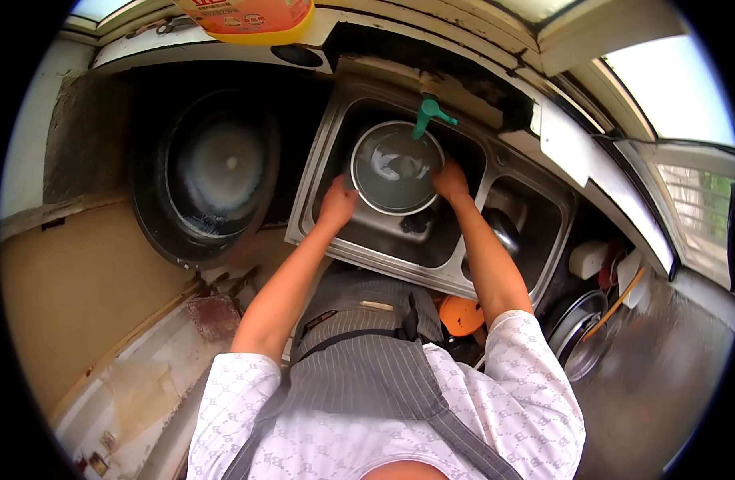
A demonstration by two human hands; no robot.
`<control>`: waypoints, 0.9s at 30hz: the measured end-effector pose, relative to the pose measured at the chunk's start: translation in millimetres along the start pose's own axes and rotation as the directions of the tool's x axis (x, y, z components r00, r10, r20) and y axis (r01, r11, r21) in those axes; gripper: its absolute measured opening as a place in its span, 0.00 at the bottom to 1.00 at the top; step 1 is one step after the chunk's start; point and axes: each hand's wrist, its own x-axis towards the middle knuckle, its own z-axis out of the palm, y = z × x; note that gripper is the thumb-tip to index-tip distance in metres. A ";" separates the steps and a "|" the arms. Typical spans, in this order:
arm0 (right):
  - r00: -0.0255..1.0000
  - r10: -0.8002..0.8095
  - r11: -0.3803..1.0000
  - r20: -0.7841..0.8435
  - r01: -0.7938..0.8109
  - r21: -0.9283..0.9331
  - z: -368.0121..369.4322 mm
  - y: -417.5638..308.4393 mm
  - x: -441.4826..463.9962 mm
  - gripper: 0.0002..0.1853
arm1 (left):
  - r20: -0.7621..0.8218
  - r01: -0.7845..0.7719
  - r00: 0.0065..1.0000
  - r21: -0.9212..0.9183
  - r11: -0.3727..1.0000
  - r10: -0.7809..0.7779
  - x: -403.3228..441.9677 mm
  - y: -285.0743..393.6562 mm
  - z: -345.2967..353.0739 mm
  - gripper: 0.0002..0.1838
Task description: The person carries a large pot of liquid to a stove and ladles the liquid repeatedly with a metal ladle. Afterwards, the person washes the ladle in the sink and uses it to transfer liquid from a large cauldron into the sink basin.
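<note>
A round metal basin (pixel 395 172) with liquid in it is in the larger bowl of the steel double sink (pixel 383 250), below the green tap (pixel 429 116). My left hand (pixel 338 202) grips the basin's rim at its left side. On the opposite side, my right hand (pixel 450 179) has its fingers around the rim. Something dark that I cannot make out lies in the sink bowl (pixel 416 223) under the basin's lower edge.
To the left stands a large dark tub (pixel 215 172). An orange-and-yellow container (pixel 251 20) is on the ledge behind. A dark rounded pot (pixel 502 231) sits in the smaller sink bowl. Metal pans (pixel 577 328) and an orange item (pixel 461 314) are at the lower right.
</note>
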 end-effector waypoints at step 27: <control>0.898 0.408 0.910 0.163 -0.385 -0.156 -121.6 130.2 -295.5 0.21 | 0.311 0.089 0.950 -0.260 0.962 -0.003 -95.3 51.0 6.9 0.12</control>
